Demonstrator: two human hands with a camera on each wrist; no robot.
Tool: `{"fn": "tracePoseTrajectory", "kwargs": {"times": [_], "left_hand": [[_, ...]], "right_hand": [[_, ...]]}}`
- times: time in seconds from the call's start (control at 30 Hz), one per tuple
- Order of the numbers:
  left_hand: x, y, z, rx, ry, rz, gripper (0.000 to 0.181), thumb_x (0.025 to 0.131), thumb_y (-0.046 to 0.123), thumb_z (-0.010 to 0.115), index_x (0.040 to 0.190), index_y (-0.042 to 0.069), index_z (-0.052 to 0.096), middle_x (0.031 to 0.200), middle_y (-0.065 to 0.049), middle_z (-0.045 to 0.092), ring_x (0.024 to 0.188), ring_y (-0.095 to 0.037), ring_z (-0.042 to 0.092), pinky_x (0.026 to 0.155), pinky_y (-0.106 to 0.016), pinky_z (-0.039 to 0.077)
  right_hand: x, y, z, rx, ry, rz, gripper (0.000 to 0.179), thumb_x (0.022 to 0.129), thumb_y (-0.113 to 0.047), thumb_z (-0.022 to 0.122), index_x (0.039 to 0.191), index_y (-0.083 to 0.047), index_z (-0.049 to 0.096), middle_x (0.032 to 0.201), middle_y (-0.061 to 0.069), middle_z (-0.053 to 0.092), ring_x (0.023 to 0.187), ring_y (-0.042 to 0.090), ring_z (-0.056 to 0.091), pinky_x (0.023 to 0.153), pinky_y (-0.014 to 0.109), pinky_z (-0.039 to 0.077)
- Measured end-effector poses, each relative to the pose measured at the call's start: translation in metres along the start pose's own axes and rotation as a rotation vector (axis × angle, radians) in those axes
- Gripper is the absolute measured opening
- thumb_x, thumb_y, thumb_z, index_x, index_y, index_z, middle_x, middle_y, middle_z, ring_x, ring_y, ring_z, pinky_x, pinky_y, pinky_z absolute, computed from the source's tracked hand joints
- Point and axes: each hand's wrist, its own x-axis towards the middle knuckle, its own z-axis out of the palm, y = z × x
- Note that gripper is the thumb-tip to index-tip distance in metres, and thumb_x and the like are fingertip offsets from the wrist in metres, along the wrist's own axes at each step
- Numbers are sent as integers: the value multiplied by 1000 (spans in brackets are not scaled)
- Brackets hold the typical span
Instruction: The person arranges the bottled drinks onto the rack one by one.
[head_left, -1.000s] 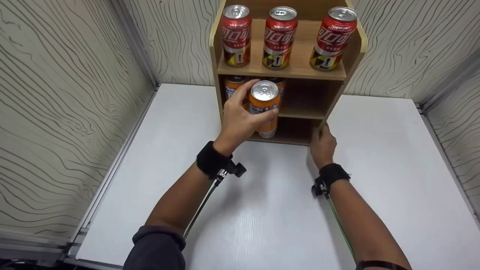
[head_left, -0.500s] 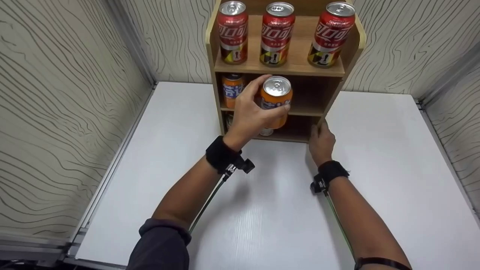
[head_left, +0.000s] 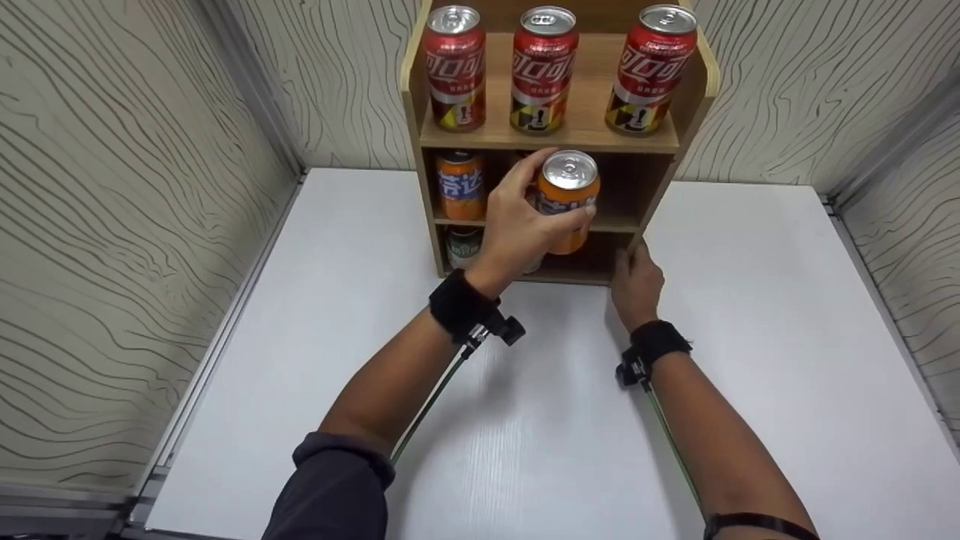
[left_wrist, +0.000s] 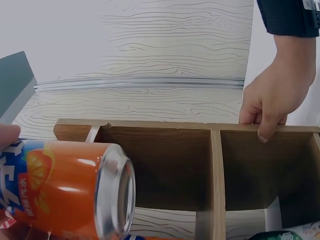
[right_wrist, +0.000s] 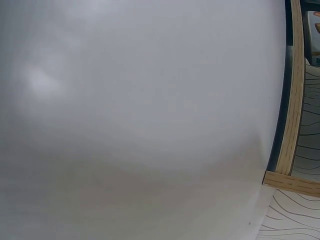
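Observation:
My left hand (head_left: 525, 225) grips an orange soda can (head_left: 570, 193) upright in front of the middle level of a small wooden shelf (head_left: 547, 139), thumb on the near side. In the left wrist view that can (left_wrist: 62, 187) lies across the lower left, its silver base facing the shelf's bare compartments. My right hand (head_left: 637, 285) pinches the shelf's right side panel low down; the left wrist view shows the thumb on the inner face. Another orange can (head_left: 460, 187) stands at the middle level's left end. Below it is a green can (head_left: 463, 246), partly covered by my left hand.
Three red cola cans stand on the top level: left (head_left: 455, 71), middle (head_left: 544, 71) and right (head_left: 651, 71). The shelf stands at the back of a white table (head_left: 540, 420), against patterned wall panels (head_left: 352, 82). Cables trail from both wrist cameras.
My left hand has carried the orange can to the right along the shelf front, uncovering the orange can and green can at the left. The right hand keeps its hold on the panel.

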Motion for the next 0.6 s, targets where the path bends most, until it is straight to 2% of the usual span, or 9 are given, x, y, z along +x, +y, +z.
{"fn": "tracePoseTrajectory", "kwargs": {"times": [0.3, 0.6], "left_hand": [[5, -9, 16, 7, -41, 22, 74, 82, 16, 90, 147, 3, 55, 139, -14, 64, 124, -21, 65, 105, -31, 57], [10, -11, 24, 54, -63, 16, 75, 83, 20, 90, 148, 6, 55, 138, -11, 65, 123, -19, 65, 102, -23, 54]], "right_hand": [[-1, -1, -1, 0, -22, 28, 43, 111, -21, 48, 151, -5, 53, 131, 26, 71, 119, 43, 70, 95, 57, 55], [0, -1, -1, -7, -28, 36, 45, 112, -21, 47, 155, -7, 50, 132, 27, 70, 122, 43, 69, 96, 58, 54]]}}
